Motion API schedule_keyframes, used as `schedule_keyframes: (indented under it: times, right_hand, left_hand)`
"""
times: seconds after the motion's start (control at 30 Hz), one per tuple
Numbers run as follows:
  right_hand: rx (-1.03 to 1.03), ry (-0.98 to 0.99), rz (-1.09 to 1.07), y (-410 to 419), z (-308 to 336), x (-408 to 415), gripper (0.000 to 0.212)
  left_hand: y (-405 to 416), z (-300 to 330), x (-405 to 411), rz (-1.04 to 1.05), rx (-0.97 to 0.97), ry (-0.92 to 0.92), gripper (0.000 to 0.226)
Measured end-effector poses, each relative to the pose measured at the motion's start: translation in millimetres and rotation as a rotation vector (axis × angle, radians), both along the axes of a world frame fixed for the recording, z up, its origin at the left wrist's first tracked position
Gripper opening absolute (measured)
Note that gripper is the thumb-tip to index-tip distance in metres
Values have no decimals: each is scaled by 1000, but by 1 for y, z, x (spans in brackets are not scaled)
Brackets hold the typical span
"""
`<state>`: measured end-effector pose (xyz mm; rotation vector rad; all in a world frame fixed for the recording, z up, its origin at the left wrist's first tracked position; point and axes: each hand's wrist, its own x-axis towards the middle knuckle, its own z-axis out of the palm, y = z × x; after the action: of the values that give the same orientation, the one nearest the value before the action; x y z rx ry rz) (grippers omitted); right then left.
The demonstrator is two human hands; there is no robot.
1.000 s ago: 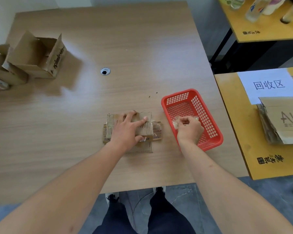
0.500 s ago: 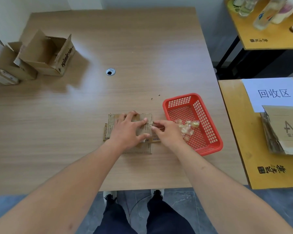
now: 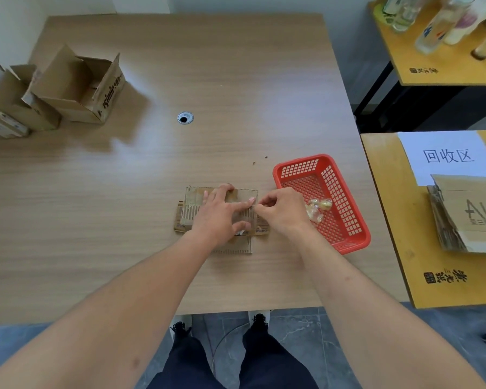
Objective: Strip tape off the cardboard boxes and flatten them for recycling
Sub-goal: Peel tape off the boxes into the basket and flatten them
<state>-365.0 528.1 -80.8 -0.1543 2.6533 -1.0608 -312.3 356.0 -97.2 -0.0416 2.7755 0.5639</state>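
A small flattened cardboard box [image 3: 190, 209] lies on the wooden table [image 3: 180, 66] near its front edge. My left hand [image 3: 222, 213] presses flat on it with spread fingers. My right hand [image 3: 281, 211] pinches at the tape on the box's right edge, fingertips beside my left index finger. To the right stands a red plastic basket [image 3: 345, 220] holding crumpled clear tape [image 3: 317, 210]. Open, unflattened cardboard boxes [image 3: 79, 88] stand at the table's far left.
A cable hole [image 3: 185, 118] sits mid-table. A yellow side table [image 3: 404, 220] on the right carries a white sign [image 3: 446, 155] and a stack of flattened cardboard [image 3: 472, 217]. Another yellow table [image 3: 438, 68] at the back right holds bottles.
My right hand left the crumpled tape in the red basket and came back left to the flattened box's right edge. My left hand stayed pressed on the box.
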Motion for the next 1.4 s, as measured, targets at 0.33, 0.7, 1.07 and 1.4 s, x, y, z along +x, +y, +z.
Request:
schedule_keyframes:
  times: [0.33,0.7,1.07,1.4]
  right_hand:
    - [46,27,94,-16,-9,-5,5]
    - [65,167,67,-48,-22,1,10]
    - [56,292,290,-52,-29,11,47]
    - [21,135,450,-56,-28,5,26]
  left_hand:
    - [-43,17,-20,-252,-40,-111,95]
    - [-25,-4,1,444,112,-6,88]
    - [-63,0,-9,110,282,-143,108]
    - [-49,-13,13,237,279,-80,90]
